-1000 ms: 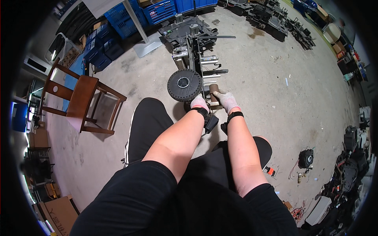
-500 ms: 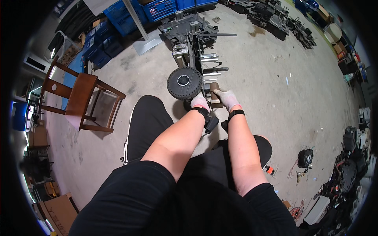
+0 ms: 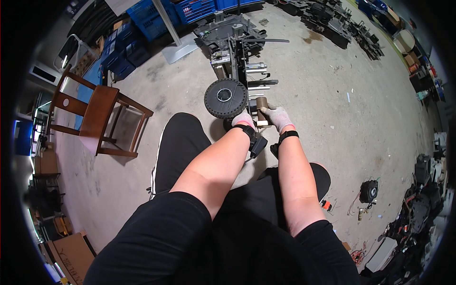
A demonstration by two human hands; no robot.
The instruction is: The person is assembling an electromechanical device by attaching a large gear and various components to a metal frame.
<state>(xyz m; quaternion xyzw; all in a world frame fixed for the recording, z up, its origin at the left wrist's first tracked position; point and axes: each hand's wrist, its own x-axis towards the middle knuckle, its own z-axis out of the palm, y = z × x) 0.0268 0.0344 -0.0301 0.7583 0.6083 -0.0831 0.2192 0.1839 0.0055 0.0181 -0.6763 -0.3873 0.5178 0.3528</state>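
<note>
In front of my knees stands a dark metal machine frame [image 3: 241, 69] with several silver and black rods jutting out on its right. A black wheel with a treaded rim [image 3: 226, 98] sits at its near end. My left hand [image 3: 242, 118], in a pale glove, is against the frame just below the wheel; its fingers are hidden. My right hand [image 3: 277, 117], gloved too, is closed around a brown cylindrical part [image 3: 261, 103] beside the frame, with the thumb along its upper side. A paler block [image 3: 262, 123] shows between the two hands.
A wooden chair [image 3: 97, 116] stands at the left. Blue crates [image 3: 194, 10] and a metal post on a flat base [image 3: 184, 51] are at the back. More dark machine frames [image 3: 327, 26] lie far right. A small black round part [image 3: 368, 191] rests on the floor at right.
The whole scene has shifted slightly to the right in view. Both hands keep their places at the frame, and the brown part seems tilted slightly differently.
</note>
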